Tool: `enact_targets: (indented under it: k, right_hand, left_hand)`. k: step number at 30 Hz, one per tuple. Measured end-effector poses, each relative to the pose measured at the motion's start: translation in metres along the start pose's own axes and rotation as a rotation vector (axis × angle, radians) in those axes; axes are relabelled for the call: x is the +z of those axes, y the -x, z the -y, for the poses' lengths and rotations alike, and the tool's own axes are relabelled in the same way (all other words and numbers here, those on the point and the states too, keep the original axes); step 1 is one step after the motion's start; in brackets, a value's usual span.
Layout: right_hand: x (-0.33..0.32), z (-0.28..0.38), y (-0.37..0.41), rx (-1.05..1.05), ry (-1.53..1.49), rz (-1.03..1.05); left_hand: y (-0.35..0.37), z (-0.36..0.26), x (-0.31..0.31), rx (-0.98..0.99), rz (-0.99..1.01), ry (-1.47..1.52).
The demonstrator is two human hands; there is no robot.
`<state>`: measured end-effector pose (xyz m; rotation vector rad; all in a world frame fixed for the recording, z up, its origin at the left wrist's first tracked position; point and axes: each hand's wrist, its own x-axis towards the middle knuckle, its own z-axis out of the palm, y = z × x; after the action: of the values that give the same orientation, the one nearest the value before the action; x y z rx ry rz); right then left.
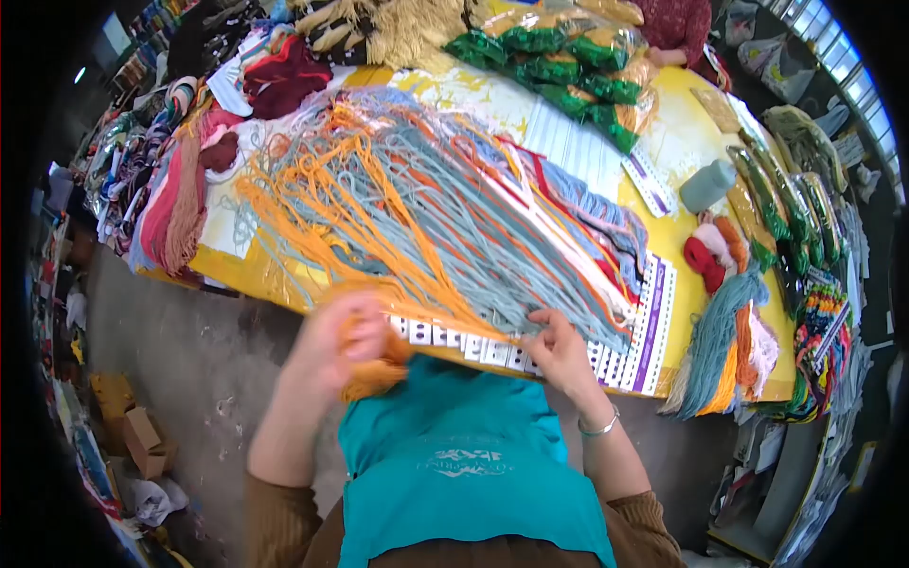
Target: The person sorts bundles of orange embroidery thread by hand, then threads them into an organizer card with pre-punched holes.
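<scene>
Two bare hands at the near edge of the long yellow table (686, 128), well apart from each other.

Head view, looking down:
- Left hand (336, 346), blurred, closed round a loose clump of orange yarn (379, 374), just off the table's near edge and above the teal apron (464, 464).
- Right hand (565, 355) on the table's near edge, silver bangle (598, 428) at the wrist, fingers bent down onto the grey-blue yarn strands (454, 237). Pinching or only pressing: cannot tell.
- Strands fanned across the middle of the table, mixed with orange ones, gathered toward the white card strip with purple print (651, 327) along the table's near edge.
- Clear bags of green yarn skeins (559, 57) at the table's far side.
- Pale grey-green cone of thread (707, 185) toward the table's right end, red and white yarn balls (705, 256) just nearer.
- Teal and orange hank (720, 346) hanging over the table's near right corner.
- Another person's dark red sleeve (677, 24) beyond the table's far edge.
- Brown cardboard boxes (133, 426) on the floor, left of the table.
</scene>
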<state>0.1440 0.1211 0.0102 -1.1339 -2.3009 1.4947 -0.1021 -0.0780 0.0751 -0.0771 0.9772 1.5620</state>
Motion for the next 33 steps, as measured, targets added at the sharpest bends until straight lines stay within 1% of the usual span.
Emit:
enact_targets:
  k: [1,3,5,7,8,10,11,13,17,19,20,21,23,25,27,28,30,31,33]
  right_hand:
    - [-0.001,0.002,-0.001,-0.004,0.005,-0.002]
    - [0.0,0.006,0.0,-0.001,0.006,0.001]
    - [0.001,0.009,-0.001,0.022,0.01,0.01]
    - [0.001,0.008,-0.001,0.019,0.024,0.018]
    - [0.001,0.005,-0.001,0.017,0.011,0.015]
    - [0.003,-0.001,-0.002,0.014,-0.016,0.01]
    - [0.005,-0.003,-0.002,0.016,-0.03,0.001]
    - [0.006,-0.007,-0.003,0.023,-0.058,-0.015]
    - [0.006,-0.006,-0.002,-0.006,-0.064,-0.041]
    - [0.008,-0.006,0.001,-0.016,-0.058,-0.045]
    - [0.011,-0.01,0.003,-0.049,-0.091,-0.057]
    - [0.018,-0.009,0.008,-0.125,-0.12,-0.091]
    - [0.031,0.012,0.011,-0.283,-0.186,-0.163]
    - [0.043,0.049,0.021,-0.287,-0.356,-0.069]
    - [0.054,0.07,0.024,-0.255,-0.503,0.069]
    - [0.059,0.083,0.025,-0.19,-0.589,0.126]
    - [0.065,0.101,0.028,-0.068,-0.76,0.227]
    - [0.067,0.095,0.027,-0.081,-0.734,0.227]
    - [0.074,0.081,0.024,-0.115,-0.681,0.239]
  left_hand:
    - [0.009,-0.02,-0.012,0.11,-0.009,-0.041]
    - [0.012,-0.061,-0.034,0.294,-0.136,0.02]
    - [-0.005,-0.108,-0.066,0.426,-0.054,0.175]
    - [-0.037,-0.144,-0.087,0.716,-0.281,0.239]
    - [-0.042,-0.151,-0.1,0.736,-0.328,0.156]
    - [-0.044,-0.159,-0.106,0.772,-0.421,-0.014]
    - [-0.046,-0.151,-0.109,0.753,-0.398,-0.063]
    - [-0.034,-0.101,-0.084,0.712,-0.353,-0.16]
    - [0.022,-0.028,-0.072,0.467,0.017,-0.135]
    - [0.039,-0.004,-0.058,0.476,0.089,-0.212]
    - [0.048,0.009,-0.05,0.473,0.113,-0.247]
    - [0.056,0.021,-0.041,0.459,0.138,-0.289]
    - [0.057,0.032,-0.019,0.435,0.192,-0.372]
    - [0.048,0.046,-0.002,0.412,0.306,-0.229]
    - [0.036,0.057,0.017,0.346,0.275,-0.131]
    - [0.029,0.059,0.022,0.317,0.274,-0.091]
    - [0.017,0.066,0.025,0.29,0.354,-0.087]
    - [0.011,0.07,0.025,0.283,0.396,-0.085]
    - [0.003,0.078,0.022,0.262,0.399,-0.048]
